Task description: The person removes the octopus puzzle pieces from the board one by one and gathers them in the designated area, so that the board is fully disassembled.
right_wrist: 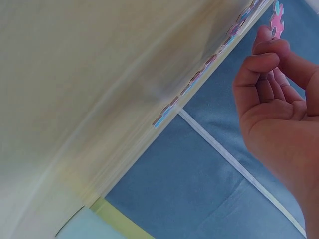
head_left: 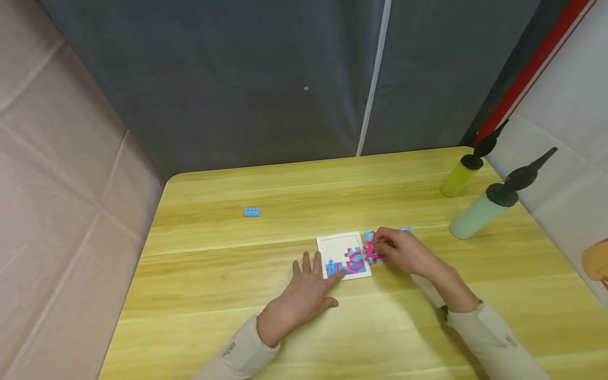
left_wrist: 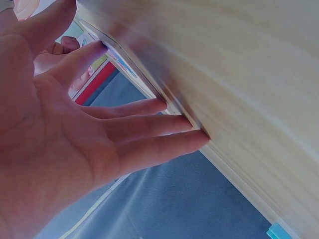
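Holding puzzle pieces [head_left: 349,264], white tray [head_left: 338,243]

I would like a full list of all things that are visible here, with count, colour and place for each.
table: one, yellow wood, under everything.
puzzle tray: one, white, table middle, partly filled with blue-pink pieces.
loose puzzle pieces: a few, blue-pink, right of tray.
puzzle piece: one, pink, pinched in right hand.
brick: one, blue, far left.
pumps: two, yellow and pale green, far right.
left hand: flat, fingers touching tray.
right hand: beside tray.
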A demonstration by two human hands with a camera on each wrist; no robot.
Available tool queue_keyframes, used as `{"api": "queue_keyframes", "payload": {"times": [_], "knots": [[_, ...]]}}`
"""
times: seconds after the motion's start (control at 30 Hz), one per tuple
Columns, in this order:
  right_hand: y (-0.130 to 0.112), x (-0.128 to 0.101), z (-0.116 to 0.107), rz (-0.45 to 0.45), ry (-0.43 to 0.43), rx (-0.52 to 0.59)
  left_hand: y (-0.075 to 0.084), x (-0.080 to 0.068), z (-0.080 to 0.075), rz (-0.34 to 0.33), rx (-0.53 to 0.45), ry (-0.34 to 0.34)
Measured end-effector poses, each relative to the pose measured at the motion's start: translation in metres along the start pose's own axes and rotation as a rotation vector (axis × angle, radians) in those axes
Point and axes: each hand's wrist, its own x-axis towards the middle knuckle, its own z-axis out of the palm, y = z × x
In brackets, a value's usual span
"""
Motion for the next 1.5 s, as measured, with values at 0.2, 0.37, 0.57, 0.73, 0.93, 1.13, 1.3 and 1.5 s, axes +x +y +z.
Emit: {"api": "queue_keyframes", "payload": {"times": [0.2,0.37,0.57,0.73,0.93,1.13,1.3,1.5], "knots": [[0.001,-0.001,-0.004,0.008,-0.003,-0.008,0.0,0.0,0.0,0.002,-0.003,0.002],[0.002,-0.001,-0.005,0.009,-0.002,-0.019,-0.001,0.0,0.0,0.008,0.0,0.007],[0.003,-0.003,-0.007,0.028,-0.004,-0.023,-0.001,0.0,0.0,0.009,0.004,0.01],[0.004,-0.005,-0.009,0.025,0.011,-0.03,-0.001,0.0,0.001,0.006,0.005,0.009],[0.006,-0.008,-0.011,0.022,0.035,-0.062,-0.001,0.0,0.001,0.007,0.007,0.009],[0.008,-0.009,-0.012,0.024,0.041,-0.077,-0.001,0.0,0.001,0.007,0.006,0.009],[0.01,-0.01,-0.013,0.031,0.041,-0.073,-0.002,-0.001,0.001,0.006,0.001,0.012],[0.014,-0.014,-0.018,0.071,0.045,-0.068,-0.002,-0.001,0.0,0.012,0.009,0.019]]}}
